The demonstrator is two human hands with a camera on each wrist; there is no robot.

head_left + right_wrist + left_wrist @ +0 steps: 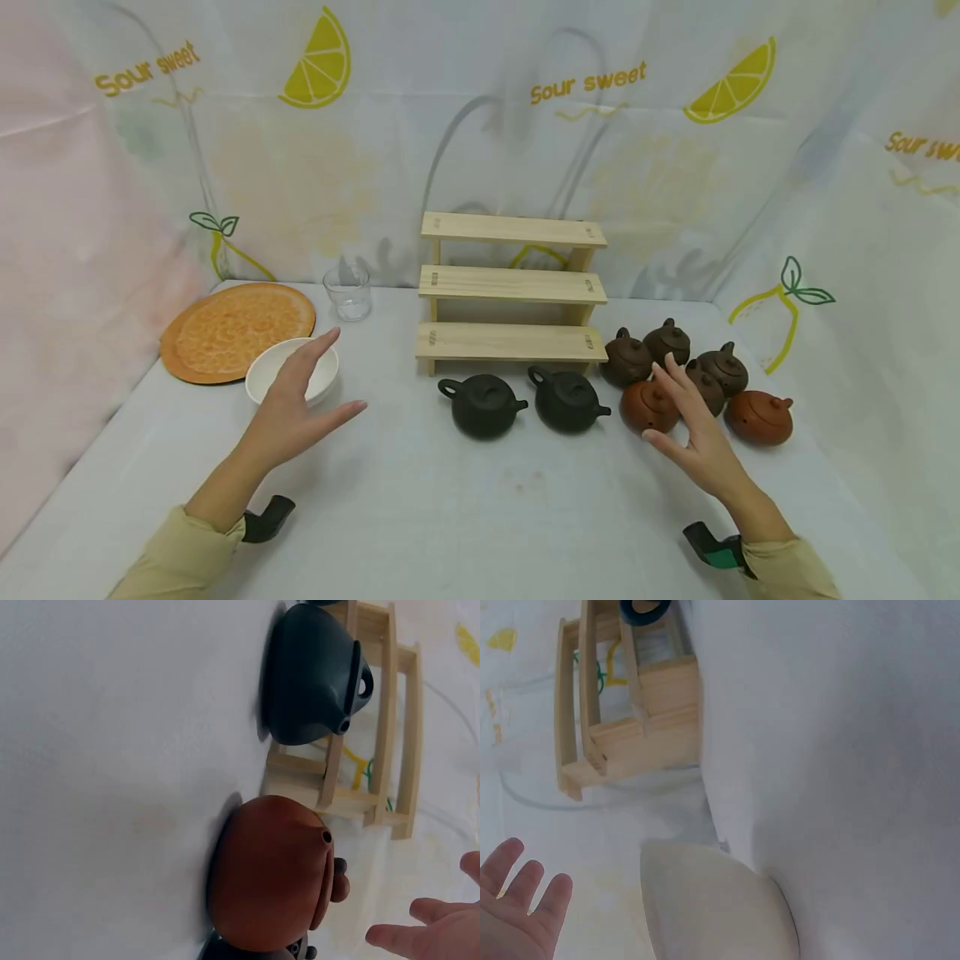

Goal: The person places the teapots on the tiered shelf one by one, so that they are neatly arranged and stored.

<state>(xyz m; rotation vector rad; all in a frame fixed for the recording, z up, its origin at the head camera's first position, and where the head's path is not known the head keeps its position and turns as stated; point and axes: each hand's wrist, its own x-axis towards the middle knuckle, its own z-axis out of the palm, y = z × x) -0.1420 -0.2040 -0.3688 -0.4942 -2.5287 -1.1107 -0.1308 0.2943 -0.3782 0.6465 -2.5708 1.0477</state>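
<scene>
Fingers spread, my left hand [291, 417] hovers over the near side of a white bowl [262, 367] and holds nothing. The bowl's side fills the lower part of the left wrist view. My right hand [697, 442], also spread and holding nothing, is over the near side of the teapot group, its fingertips overlapping a reddish-brown teapot [645, 407]. Another reddish-brown teapot [759, 418] sits to its right, with several dark brown teapots [627, 360] behind. Between the hands stand two black teapots, one [483, 408] left and one [567, 404] right, handles pointing back left.
A three-tier wooden shelf [512, 342] stands at the back centre, behind the black teapots. At the back left lie a round orange board [236, 329] and a clear glass [348, 293]. Printed curtains [420, 150] enclose the white table [480, 533].
</scene>
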